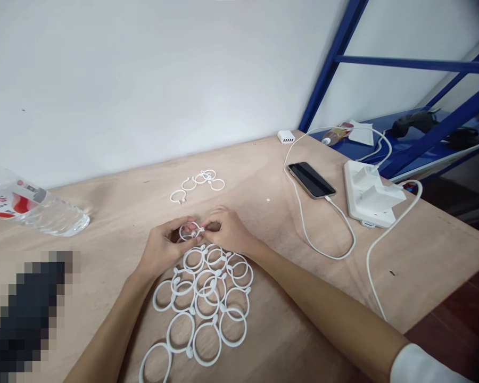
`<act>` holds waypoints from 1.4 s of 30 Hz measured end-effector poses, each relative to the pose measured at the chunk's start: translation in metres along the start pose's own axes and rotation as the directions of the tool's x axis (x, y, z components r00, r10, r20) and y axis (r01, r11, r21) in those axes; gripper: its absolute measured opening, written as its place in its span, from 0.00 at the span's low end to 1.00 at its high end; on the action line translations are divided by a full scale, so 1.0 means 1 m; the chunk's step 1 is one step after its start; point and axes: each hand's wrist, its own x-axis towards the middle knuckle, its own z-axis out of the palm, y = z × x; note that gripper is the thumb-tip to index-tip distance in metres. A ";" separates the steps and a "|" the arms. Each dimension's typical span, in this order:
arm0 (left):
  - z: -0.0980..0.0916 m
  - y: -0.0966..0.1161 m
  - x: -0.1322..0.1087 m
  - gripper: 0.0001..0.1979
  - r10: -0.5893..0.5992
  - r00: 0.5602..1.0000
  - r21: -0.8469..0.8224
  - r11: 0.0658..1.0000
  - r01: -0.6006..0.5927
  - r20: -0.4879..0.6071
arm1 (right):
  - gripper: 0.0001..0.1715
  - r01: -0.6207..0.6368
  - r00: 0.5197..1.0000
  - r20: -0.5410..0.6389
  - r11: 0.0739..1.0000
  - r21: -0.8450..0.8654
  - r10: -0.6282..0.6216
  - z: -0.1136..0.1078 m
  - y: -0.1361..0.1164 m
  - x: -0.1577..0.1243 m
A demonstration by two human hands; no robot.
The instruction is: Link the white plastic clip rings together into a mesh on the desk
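Observation:
A white plastic ring [181,232] with a small knob is held up between my hands. My left hand [162,244] is closed, thumb and fingers gripping the ring's left and lower side. At its right side, by the knob, my right hand [229,229] pinches it; the exact contact is partly hidden by the fingers. Just below my hands, several similar white rings [180,332] lie spread and overlapping on the wooden table [295,298]. Beyond my hands lies a smaller group of white rings [178,197], some of them looking open at the knob.
A water bottle [51,213] lies on its side at left, above a pixelated dark area. To the right are a phone [311,180] on a white cable [303,218], a power strip [367,197] and a white charger [286,136]. A blue metal frame [327,69] stands behind.

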 end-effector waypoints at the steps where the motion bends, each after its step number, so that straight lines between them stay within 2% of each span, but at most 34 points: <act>1: 0.001 0.002 0.000 0.16 0.002 1.000 -0.009 1.000 -0.002 0.011 | 0.10 0.012 1.000 -0.003 1.000 0.006 -0.012 0.000 0.001 0.000; 6: 0.002 0.007 -0.001 0.14 0.031 0.999 0.000 1.000 -0.031 0.018 | 0.09 -0.012 1.000 -0.002 0.999 0.032 0.013 0.000 0.003 0.000; 14: 0.002 0.004 -0.001 0.12 0.051 0.999 0.016 0.999 -0.051 0.018 | 0.11 -0.037 0.999 0.021 0.998 0.056 0.036 -0.001 0.000 0.000; 18: 0.002 0.003 0.000 0.18 0.082 0.996 0.079 0.994 -0.080 -0.018 | 0.10 -0.051 0.999 -0.015 0.998 0.034 0.051 0.000 -0.001 -0.001; 21: -0.002 0.001 0.004 0.18 0.175 0.982 0.219 0.963 -0.156 -0.074 | 0.08 -0.025 1.000 -0.017 0.999 0.030 0.026 -0.001 -0.002 -0.001; 23: -0.007 -0.002 0.008 0.17 0.251 0.958 0.396 0.901 -0.177 -0.141 | 0.08 -0.004 1.000 -0.008 1.000 0.029 0.005 -0.001 -0.003 -0.001; 25: -0.011 -0.007 0.011 0.21 0.286 0.933 0.579 0.808 -0.112 -0.218 | 0.11 0.014 1.000 0.012 0.999 0.033 -0.015 -0.001 -0.003 -0.001; 27: -0.012 -0.011 0.014 0.23 0.262 0.929 0.706 0.708 -0.002 -0.260 | 0.15 0.038 0.998 0.040 0.999 0.038 -0.039 -0.001 -0.003 -0.001; 30: -0.010 -0.015 0.018 0.27 0.176 0.958 0.806 0.586 0.084 -0.228 | 0.18 0.045 0.998 0.045 0.999 0.027 -0.046 0.000 -0.003 0.000; 34: -0.006 -0.015 0.020 0.27 0.122 0.981 0.845 0.532 0.062 -0.149 | 0.18 0.014 1.000 0.027 1.000 0.024 -0.014 -0.001 -0.004 -0.001; 37: -0.006 -0.016 0.021 0.24 0.184 0.974 0.837 0.548 0.008 -0.129 | 0.18 -0.024 1.000 0.002 0.998 0.054 0.024 -0.001 -0.005 -0.002; 42: -0.011 -0.022 0.020 0.16 0.354 0.931 0.792 0.592 -0.148 -0.090 | 0.21 -0.115 0.993 -0.017 0.989 0.092 0.117 -0.002 -0.005 -0.003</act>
